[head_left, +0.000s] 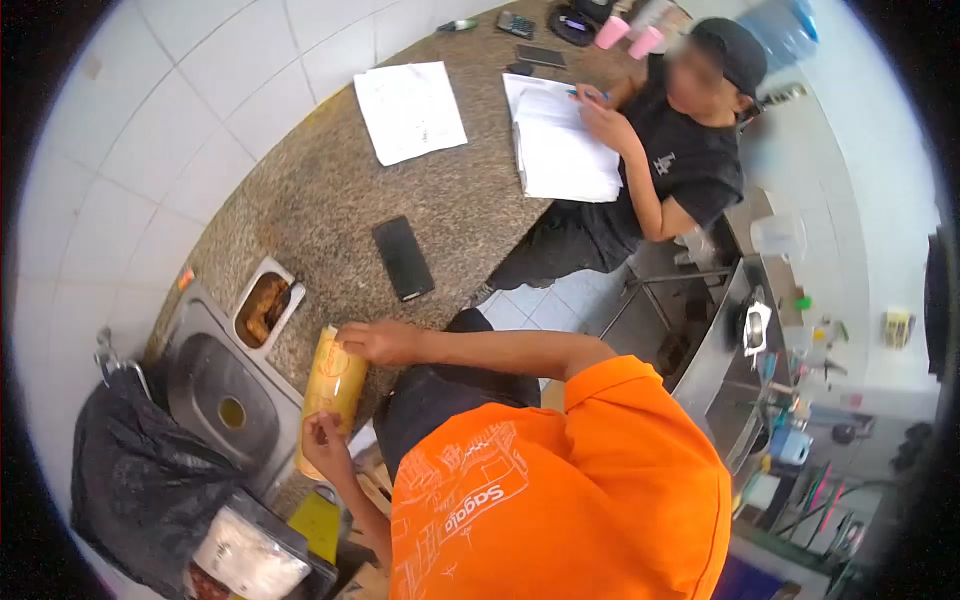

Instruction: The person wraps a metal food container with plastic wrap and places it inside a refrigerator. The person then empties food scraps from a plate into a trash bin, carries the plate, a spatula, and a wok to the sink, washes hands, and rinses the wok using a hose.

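Observation:
A yellow roll [334, 380], wrapped in shiny film, lies at the counter's edge beside the sink. My right hand [380, 342] holds its upper end, with the fingers bent over it. Lower on the same roll, my left hand [326, 446] has its fingers curled together against the surface. Just above the roll is a metal tray [278, 330] with brown food and a utensil in it. A black phone [403, 258] lies flat on the counter, above my right hand.
The steel sink [215, 375] is at left, near a black plastic bag [135, 480] and a clear bag of pale food [250, 555]. A sheet [410, 112] lies on the granite counter [310, 190]. Another person [690, 150] writes on papers [565, 150] across the counter.

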